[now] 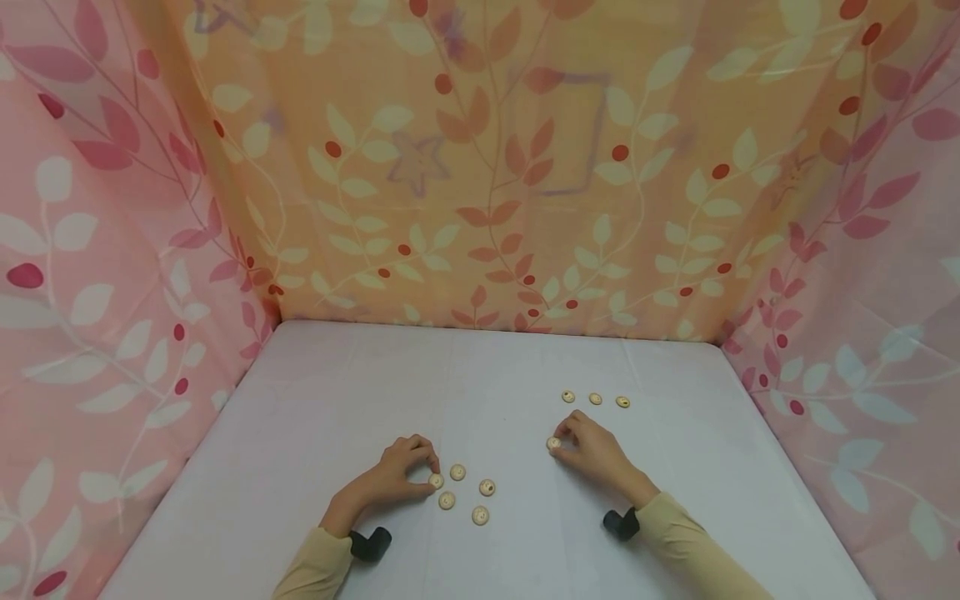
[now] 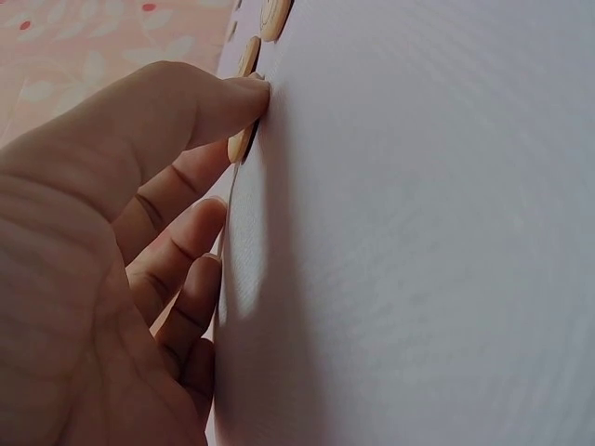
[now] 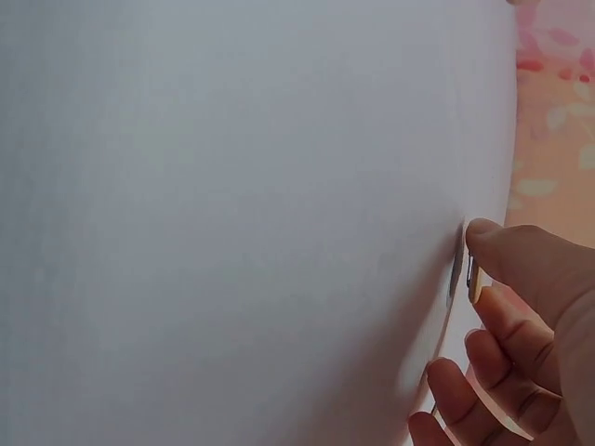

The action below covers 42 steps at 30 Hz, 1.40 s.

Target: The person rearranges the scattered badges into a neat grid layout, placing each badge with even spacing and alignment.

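Between thumb and index finger, my left hand (image 1: 397, 471) pinches a small round wooden disc (image 1: 436, 481) low over the white table. The left wrist view shows its thin edge (image 2: 242, 147) below the thumb tip. Four similar pale discs, counted simply as several, lie just right of this hand, among them a dark-marked disc (image 1: 487, 487). Farther right, my right hand (image 1: 596, 450) pinches another wooden disc (image 1: 553, 443) by its edges. In the right wrist view that disc (image 3: 476, 284) is tilted edge-on close to the tabletop, with a thin metallic line along its side.
Beyond the right hand, three wooden discs form a row, with a middle disc (image 1: 596, 399). The white tabletop (image 1: 337, 375) is bounded by leaf-patterned curtains (image 1: 480, 167) at the back and both sides. A black wrist camera (image 1: 371, 544) sits at the left cuff.
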Each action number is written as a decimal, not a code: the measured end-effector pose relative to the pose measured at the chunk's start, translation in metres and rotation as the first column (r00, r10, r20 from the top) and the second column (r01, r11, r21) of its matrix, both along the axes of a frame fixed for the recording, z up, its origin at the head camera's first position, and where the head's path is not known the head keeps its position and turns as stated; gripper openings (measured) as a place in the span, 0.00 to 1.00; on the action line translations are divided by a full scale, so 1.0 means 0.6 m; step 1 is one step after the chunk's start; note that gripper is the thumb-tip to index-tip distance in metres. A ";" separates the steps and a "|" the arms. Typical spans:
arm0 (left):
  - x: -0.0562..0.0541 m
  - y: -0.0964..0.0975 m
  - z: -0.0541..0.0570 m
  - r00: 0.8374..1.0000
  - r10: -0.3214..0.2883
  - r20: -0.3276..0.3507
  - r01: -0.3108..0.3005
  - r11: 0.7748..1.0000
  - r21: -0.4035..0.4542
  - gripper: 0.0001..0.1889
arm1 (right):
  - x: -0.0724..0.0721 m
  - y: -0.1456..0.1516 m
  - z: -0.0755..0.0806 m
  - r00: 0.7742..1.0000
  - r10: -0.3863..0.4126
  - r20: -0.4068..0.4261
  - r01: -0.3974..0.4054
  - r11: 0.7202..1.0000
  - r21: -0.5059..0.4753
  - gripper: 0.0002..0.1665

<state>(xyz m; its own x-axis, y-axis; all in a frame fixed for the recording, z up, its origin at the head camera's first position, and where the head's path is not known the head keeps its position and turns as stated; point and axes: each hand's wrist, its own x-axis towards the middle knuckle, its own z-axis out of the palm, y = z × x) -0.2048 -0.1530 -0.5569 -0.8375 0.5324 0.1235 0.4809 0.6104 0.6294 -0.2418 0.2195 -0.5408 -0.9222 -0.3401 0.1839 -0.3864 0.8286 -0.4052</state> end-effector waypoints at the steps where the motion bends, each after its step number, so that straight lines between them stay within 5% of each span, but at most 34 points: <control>1: 0.000 0.000 0.001 1.000 0.000 -0.001 0.000 1.000 0.002 0.10 | -0.001 0.002 0.001 1.000 -0.010 0.006 0.010 1.000 -0.002 0.14; 19: -0.002 -0.001 0.000 1.000 0.002 0.027 -0.002 1.000 -0.003 0.10 | -0.029 0.026 0.001 0.989 -0.139 0.046 0.140 0.990 -0.023 0.15; 42: -0.001 -0.001 0.000 0.999 0.007 0.051 -0.008 1.000 0.013 0.10 | -0.049 0.044 -0.003 0.993 -0.108 0.055 0.114 0.987 -0.118 0.14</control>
<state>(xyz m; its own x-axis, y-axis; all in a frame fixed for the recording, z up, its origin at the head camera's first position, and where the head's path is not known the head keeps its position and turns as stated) -0.2053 -0.1534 -0.5569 -0.8468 0.5247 0.0877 0.4434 0.6051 0.6613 -0.2711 0.2462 -0.5424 -0.9617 -0.2133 0.1720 -0.2726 0.8093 -0.5204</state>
